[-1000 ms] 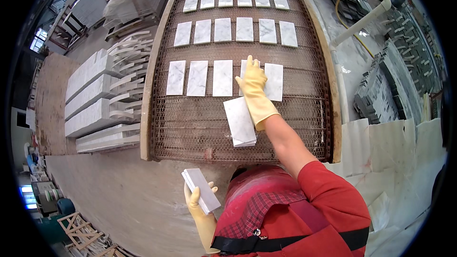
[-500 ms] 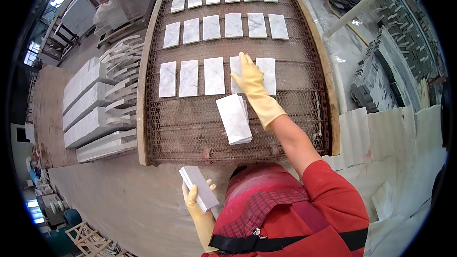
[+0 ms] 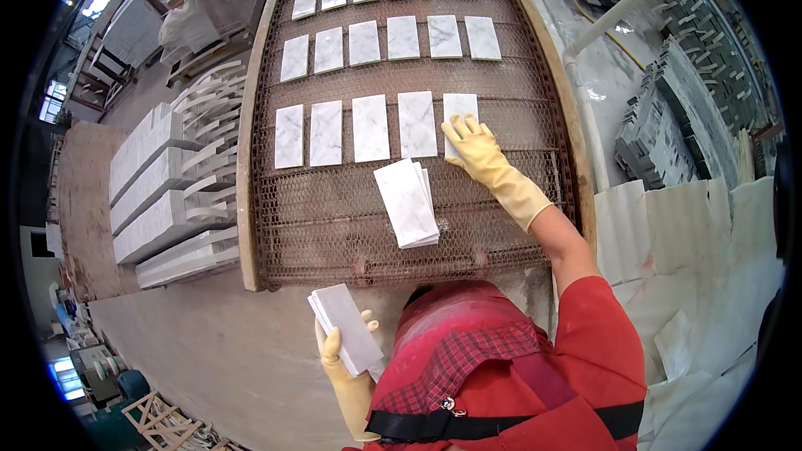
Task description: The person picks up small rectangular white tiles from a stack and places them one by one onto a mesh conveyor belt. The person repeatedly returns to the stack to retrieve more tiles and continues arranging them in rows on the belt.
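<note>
My right hand [image 3: 479,152], in a yellow rubber glove, lies with fingers spread on the rightmost marble tile [image 3: 460,106] of the nearest row. That tile is partly hidden under the fingers. Low at the left, my left hand [image 3: 332,352], gloved alike, grips a small stack of tiles [image 3: 349,327] by its sides, away from the belt. A loose, slightly fanned pile of white tiles [image 3: 406,203] rests on the wire mesh belt [image 3: 326,230], just in front of the row. Left of my right hand lies another grey-veined tile [image 3: 417,124].
Further rows of tiles [image 3: 365,43] stretch up the belt between its wooden side rails [image 3: 248,192]. Strapped stone stacks [image 3: 154,221] stand at the left. A pale pipe [image 3: 622,12] and dark stacked slabs [image 3: 656,129] are on the right, above whitish sheets [image 3: 685,230].
My right hand has moved right, from the fourth tile of the nearest row to the fifth. The farther rows appear slightly higher in view. My left hand still holds its stack.
</note>
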Tool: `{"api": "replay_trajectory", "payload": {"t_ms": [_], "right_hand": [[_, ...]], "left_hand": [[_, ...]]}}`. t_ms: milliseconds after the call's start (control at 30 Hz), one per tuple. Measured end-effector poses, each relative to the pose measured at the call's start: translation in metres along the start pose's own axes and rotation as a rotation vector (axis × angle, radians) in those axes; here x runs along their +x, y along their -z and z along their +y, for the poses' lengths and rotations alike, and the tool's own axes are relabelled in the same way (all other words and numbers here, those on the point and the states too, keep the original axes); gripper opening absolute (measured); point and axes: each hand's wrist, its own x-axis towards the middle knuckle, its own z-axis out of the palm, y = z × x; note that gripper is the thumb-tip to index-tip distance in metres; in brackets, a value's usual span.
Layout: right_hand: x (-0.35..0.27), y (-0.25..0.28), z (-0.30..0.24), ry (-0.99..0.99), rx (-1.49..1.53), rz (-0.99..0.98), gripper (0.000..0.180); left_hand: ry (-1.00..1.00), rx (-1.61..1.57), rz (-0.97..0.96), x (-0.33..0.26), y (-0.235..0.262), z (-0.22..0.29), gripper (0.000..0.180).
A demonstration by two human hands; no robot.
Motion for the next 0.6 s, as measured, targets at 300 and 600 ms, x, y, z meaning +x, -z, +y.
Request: {"api": "replay_trajectory", "payload": {"t_ms": [300, 600], "right_hand": [[0.007, -0.004, 0.007, 0.092, -0.044, 0.014, 0.076], [-0.006, 0.019, -0.001, 0.102, 0.068, 0.081, 0.065]], "left_hand": [[-0.071, 0.083, -0.038, 0.003, -0.016, 0.005, 0.092], [-0.210, 0.877, 0.116, 0.069, 0.035, -0.006, 0.093]]}}
